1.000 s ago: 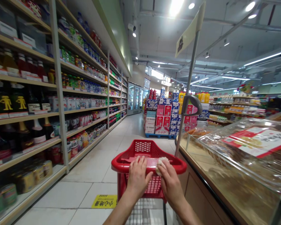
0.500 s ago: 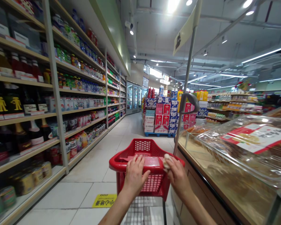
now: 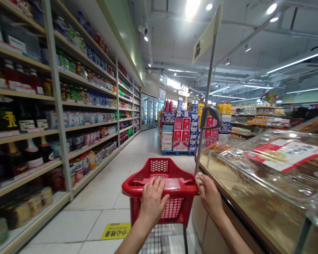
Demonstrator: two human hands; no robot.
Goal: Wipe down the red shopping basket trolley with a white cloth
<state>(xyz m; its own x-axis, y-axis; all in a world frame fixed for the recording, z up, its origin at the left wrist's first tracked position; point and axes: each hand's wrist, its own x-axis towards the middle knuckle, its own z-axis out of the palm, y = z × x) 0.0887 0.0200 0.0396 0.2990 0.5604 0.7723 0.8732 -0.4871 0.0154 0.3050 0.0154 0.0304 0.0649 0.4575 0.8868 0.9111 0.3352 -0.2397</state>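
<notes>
A red plastic shopping cart (image 3: 163,188) stands in front of me, its basket facing down the aisle. My left hand (image 3: 153,197) lies over the middle of its handle, fingers stretched forward past the bar and thumb apart. At the right end of the handle is my right hand (image 3: 210,192), its fingers closed on a crumpled off-white cloth (image 3: 198,179). The cloth is at the cart's right corner, beside the grey pole; whether it touches the pole I cannot tell. Most of the cloth is covered by my fingers.
Shelves (image 3: 88,125) of bottles and cans line the left side. A counter (image 3: 228,190) with clear plastic food boxes (image 3: 278,158) runs along the right. Stacked cartons (image 3: 181,130) stand ahead. A yellow floor sticker (image 3: 116,231) lies left of the cart. A grey pole (image 3: 205,95) rises near the counter.
My right hand has moved right with the cloth, from the top of the handle to the cart's right corner. My left hand stays on the handle. The view has shifted slightly.
</notes>
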